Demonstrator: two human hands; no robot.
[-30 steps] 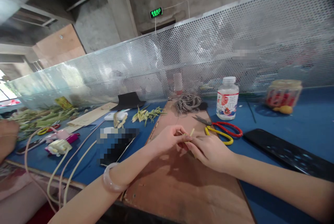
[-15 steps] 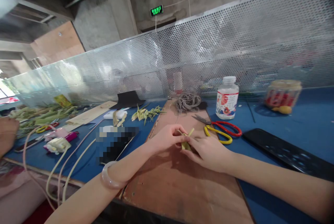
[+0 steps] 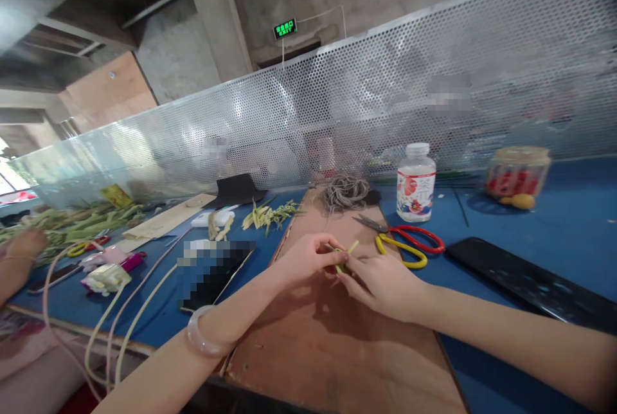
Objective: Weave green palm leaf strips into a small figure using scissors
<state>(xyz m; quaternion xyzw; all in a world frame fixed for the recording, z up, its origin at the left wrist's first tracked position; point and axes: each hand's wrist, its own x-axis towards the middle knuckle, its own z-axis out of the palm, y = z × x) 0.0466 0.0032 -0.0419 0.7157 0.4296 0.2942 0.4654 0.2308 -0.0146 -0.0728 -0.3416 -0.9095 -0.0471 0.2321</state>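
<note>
My left hand (image 3: 308,261) and my right hand (image 3: 383,282) meet above the brown wooden board (image 3: 332,362). Both are closed, pinching a small yellow-green strip (image 3: 353,247) between thumbs and fingers. It looks like a folded piece of leaf or husk; most of it is hidden by the fingers. Just beyond my right hand lie scissors (image 3: 402,260) with one red and one yellow handle, their blades pointing away to the left. A tangled bundle of grey cord (image 3: 346,194) rests at the board's far end.
A white-labelled bottle (image 3: 415,186), a jar (image 3: 518,176) and a black phone-like slab (image 3: 520,282) stand or lie to the right. Left are dried green-yellow sprigs (image 3: 270,216), a dark phone (image 3: 219,272) and cables. A co-worker's hand (image 3: 26,250) is at far left. Perforated metal screen (image 3: 231,118) behind.
My hands stay together, and less of the yellow-green strip shows below the fingers. The co-worker's hand at far left has moved further in over the leaves. The view has shifted slightly.
</note>
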